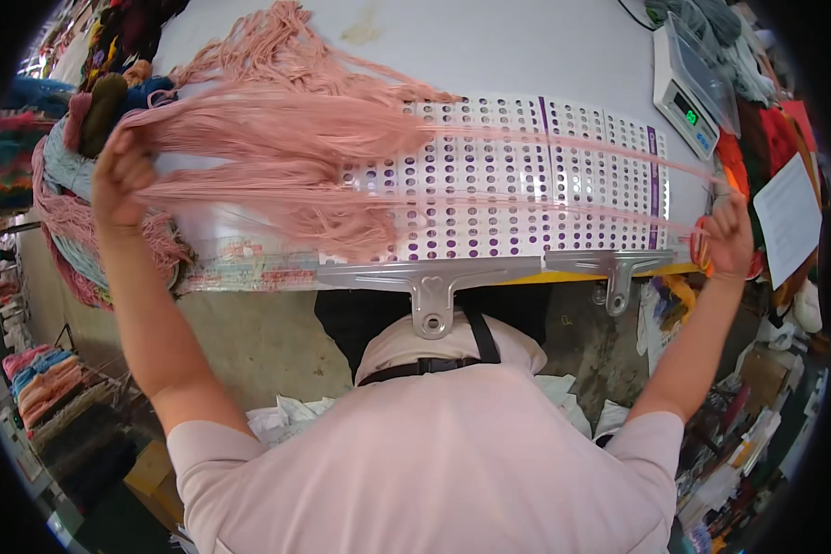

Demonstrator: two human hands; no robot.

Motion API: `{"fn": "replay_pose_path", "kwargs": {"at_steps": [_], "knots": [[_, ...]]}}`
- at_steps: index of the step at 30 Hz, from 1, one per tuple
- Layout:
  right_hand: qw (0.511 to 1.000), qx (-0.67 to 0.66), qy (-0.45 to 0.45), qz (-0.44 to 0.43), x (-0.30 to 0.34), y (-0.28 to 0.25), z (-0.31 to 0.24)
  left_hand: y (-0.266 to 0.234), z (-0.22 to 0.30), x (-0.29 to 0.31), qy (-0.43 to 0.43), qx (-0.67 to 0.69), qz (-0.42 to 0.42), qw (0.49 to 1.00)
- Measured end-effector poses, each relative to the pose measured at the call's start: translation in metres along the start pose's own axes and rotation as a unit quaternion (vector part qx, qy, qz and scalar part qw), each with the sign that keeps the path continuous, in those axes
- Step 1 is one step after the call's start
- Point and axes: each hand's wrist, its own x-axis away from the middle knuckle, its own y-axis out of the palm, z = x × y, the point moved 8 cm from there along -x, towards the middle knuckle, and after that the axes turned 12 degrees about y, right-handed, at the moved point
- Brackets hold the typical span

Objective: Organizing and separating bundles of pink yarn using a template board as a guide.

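Observation:
A long hank of pink yarn (268, 129) stretches across the table between my two hands. At the far left, my left hand (125, 180) is closed around its gathered end. My right hand (728, 238), out at the right side, pinches the thin strands drawn out to it. A small red-orange loop (702, 246) hangs beside its fingers. Beneath the taut strands lies a white card with rows of punched holes (508, 222) and purple bands. A big metal clip (431, 286) and a smaller one (620, 272) grip its near edge. Loose pink yarn (286, 37) also lies heaped beyond the hank.
A digital scale (688, 92) with a lit green display stands at the back right. A white paper sheet (787, 222) hangs past my right hand. Coloured yarn skeins (69, 152) drape over the left table edge. More folded yarn (42, 379) is stacked lower left.

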Motion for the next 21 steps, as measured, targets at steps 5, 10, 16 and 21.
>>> {"fn": "replay_pose_path", "kwargs": {"at_steps": [5,10,16,21], "knots": [[0.966,-0.047,-0.035,0.253,0.072,-0.234,-0.104,-0.088,0.117,0.017,0.063,-0.006,0.119,0.991],[0.878,-0.009,-0.208,0.43,0.199,-0.332,-0.275,-0.136,0.096,-0.005,0.116,0.214,0.082,0.966],[0.941,0.154,-0.085,0.288,-0.031,0.031,-0.035,0.155,-0.084,-0.035,0.062,0.299,-0.187,0.934],[0.967,0.233,0.018,0.104,-0.13,0.16,0.125,0.197,-0.268,-0.067,-0.18,-0.067,-0.025,0.981]]}}
